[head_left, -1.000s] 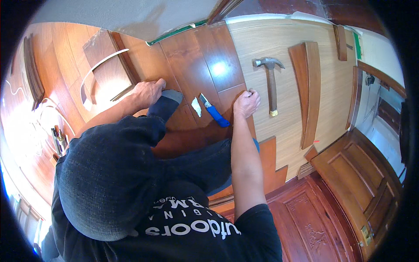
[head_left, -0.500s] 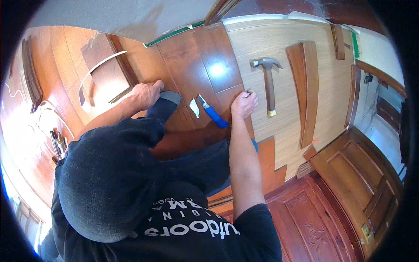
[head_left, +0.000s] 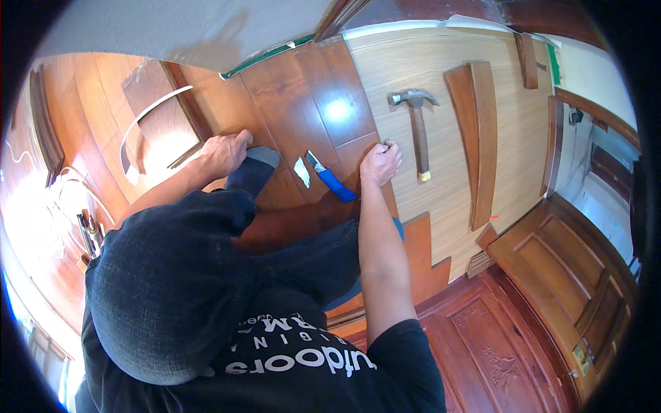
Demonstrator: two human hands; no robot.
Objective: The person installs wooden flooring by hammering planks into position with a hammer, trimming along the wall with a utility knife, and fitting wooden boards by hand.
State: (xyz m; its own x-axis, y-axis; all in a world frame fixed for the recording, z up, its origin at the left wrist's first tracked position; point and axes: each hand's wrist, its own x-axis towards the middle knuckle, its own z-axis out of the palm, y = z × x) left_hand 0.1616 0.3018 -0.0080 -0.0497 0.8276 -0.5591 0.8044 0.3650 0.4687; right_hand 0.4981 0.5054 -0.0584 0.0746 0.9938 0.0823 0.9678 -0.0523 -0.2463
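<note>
Reddish-brown floorboards [head_left: 275, 96] lie just beneath both sets of fingers: your right hand [head_left: 381, 164] sits curled at their edge beside one pale wood-grain sheet [head_left: 442, 199], and your left hand [head_left: 226, 153] bends down beside one socked foot [head_left: 256, 172]. Whether either is grasping anything, I cannot tell. Between your hands lie one blue-handled knife [head_left: 334, 184] and one white scrap [head_left: 301, 173]; right of your right fingers, one hammer [head_left: 418, 134], then two long wooden strips [head_left: 485, 138].

A brown door [head_left: 566, 274] (panelled) shows beside a carved reddish panel [head_left: 475, 344].
</note>
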